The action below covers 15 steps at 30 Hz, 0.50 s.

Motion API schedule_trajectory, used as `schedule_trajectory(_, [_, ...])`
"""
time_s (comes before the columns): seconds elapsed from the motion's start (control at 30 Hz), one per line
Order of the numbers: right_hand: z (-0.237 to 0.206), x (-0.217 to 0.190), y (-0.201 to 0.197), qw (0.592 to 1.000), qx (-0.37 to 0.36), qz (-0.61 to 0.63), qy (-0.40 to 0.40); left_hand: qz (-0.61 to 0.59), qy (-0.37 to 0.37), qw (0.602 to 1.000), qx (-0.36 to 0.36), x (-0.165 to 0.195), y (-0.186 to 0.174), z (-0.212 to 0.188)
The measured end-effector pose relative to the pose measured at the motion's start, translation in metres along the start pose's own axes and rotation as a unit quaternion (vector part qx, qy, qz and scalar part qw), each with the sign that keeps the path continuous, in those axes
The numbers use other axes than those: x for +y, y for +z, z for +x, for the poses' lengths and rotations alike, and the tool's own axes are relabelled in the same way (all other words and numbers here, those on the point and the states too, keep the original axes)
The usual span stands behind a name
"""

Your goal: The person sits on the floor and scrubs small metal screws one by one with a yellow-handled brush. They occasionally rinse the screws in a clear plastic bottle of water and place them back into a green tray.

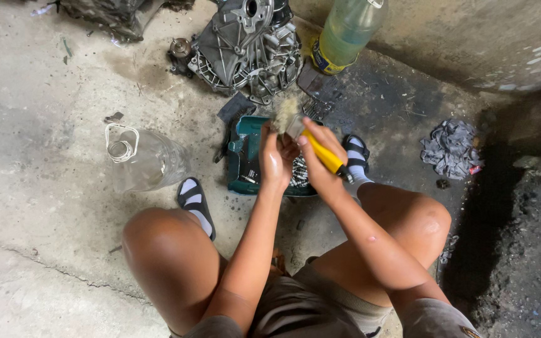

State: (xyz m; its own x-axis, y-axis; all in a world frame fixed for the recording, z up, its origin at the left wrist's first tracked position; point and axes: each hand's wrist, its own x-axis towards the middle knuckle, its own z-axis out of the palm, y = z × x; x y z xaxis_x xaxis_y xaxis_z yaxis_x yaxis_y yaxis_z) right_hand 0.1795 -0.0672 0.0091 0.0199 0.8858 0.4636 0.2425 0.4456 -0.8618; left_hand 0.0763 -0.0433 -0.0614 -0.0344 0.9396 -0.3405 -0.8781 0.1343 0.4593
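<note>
Yellow-handled brush [311,145] gripped in the right hand [322,164], bristles up above the teal tray [238,164]. Left hand [275,161] closed on something small; what, I cannot tell. Advice: scrub directly over the tray, catching drips.

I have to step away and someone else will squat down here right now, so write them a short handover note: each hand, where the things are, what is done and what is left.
Right hand: gripping the yellow-handled paintbrush, bristles up.
Left hand: at the brush's bristle end, fingers against it.
Both hands are over the teal plastic tray of small metal parts, between the feet.
Grey cast-metal gearbox housing lies beyond the tray, a yellowish-liquid bottle beside it, an empty clear jug to the left.
Done: cannot tell which parts are cleaned.
Left: the parts in the tray look still to be brushed.
</note>
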Motion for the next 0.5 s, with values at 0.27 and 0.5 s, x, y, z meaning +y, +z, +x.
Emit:
schedule_trajectory(0.27, [0.021,-0.014,-0.009,0.987,0.001,-0.116,-0.11,-0.049,-0.003,0.997,-0.065,0.01,0.009,-0.012])
schedule_trajectory(0.5, [0.016,-0.018,-0.005,0.985,-0.034,-0.104,-0.135,-0.064,-0.097,0.991,-0.069,0.011,-0.003,-0.003])
